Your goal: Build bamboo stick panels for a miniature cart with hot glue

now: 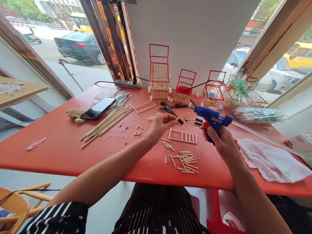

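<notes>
My right hand is wrapped round a blue hot glue gun, whose nozzle points left and a red light glows on its side. Across from it, my left hand pinches a short wooden stick between thumb and fingertips; its far part is hard to make out against a black handle of the pliers lying behind. Below the hands rests a small ladder-like wooden frame with several rungs. Nearer me lies a loose pile of short cut sticks.
Small stick-built carts with red handles stand along the wall. Long thin sticks lie left, by a phone and a power strip. A three-sided frame lies beyond my left hand. At right is a white cloth.
</notes>
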### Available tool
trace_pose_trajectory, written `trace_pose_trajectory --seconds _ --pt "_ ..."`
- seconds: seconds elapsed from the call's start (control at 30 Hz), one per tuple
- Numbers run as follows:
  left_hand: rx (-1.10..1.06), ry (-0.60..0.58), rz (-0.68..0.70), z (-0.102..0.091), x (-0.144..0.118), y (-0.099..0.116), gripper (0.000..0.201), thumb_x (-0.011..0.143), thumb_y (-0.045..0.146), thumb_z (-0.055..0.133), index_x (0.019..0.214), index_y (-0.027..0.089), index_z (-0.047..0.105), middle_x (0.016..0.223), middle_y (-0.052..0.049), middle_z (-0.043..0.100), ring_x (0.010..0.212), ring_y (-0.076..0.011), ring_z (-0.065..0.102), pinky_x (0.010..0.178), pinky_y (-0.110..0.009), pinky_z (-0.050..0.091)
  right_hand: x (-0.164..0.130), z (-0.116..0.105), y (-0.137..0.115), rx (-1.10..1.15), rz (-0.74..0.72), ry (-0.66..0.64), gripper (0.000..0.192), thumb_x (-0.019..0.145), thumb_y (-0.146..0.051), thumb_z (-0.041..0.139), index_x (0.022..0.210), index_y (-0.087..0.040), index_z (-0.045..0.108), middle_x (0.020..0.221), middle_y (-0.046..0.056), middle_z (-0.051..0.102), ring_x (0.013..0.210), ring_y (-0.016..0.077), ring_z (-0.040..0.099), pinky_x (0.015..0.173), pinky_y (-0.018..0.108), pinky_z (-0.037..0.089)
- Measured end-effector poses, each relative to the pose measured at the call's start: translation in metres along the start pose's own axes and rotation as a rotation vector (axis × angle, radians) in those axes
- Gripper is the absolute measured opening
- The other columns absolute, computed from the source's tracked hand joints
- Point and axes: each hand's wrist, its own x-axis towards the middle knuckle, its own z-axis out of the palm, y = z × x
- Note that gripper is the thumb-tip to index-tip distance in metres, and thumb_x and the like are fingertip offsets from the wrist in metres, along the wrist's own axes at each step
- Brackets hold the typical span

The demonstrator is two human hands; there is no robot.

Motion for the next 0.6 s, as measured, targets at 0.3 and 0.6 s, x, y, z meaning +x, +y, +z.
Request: trace_pose_trajectory --seconds 0.3,0.6 --pt "0.015 0.043 0.076 0.001 -0.006 0.004 0.039 0.063 0.045 0.094 0.084 0.016 0.077 0.079 -0.002 0.074 0.072 -0.0119 0.06 0.074 -0.027 0.048 -0.015 0.006 0.002 -0.103 0.028 -0.05 0.05 0.097 -0.067 0.064 0.103 -0.018 0.067 0.085 0.005 0.066 0.065 0.015 0.054 0.058 0.031 0.045" --pt "0.098 0.048 0.14 0.003 -0.011 0.004 0.032 0.07 0.043 0.09 0.085 0.017 0.078 0.084 -0.004 0.077 0.079 -0.0157 0.067 0.076 -0.029 0.051 -0.016 0.004 0.007 -0.199 0.035 -0.054 0.056 0.097 -0.074 0.058 0.098 -0.019 0.066 0.077 0.004 0.063 0.064 0.0169 0.056 0.059 0.032 0.046"
